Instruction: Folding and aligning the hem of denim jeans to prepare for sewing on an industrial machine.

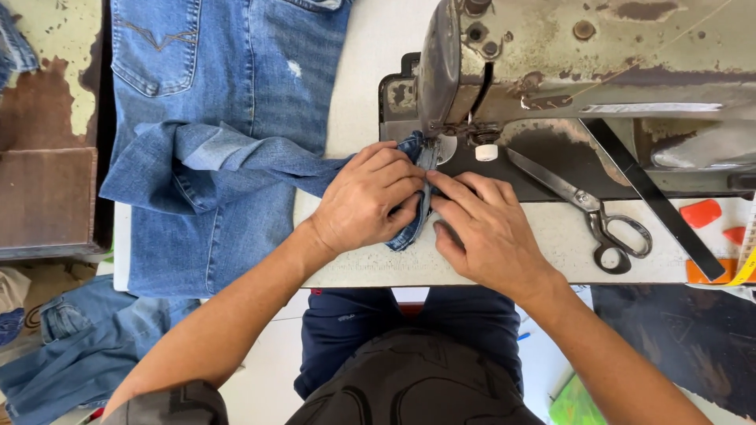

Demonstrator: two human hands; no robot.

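Left hand (366, 197) and right hand (484, 228) both pinched shut on jeans hem (413, 224), at 6 o'clock from presser foot (449, 145). Jeans (228, 102) spread toward 9 o'clock on table (551, 236). Denim: soft but thick, heavy in drag, not slippery; best held at folded edge, close to needle. Scissors (587, 208) at 3 o'clock of right hand. Needle hidden under machine (567, 55) head; fold itself covered by fingers; machine cut off at 3 o'clock.
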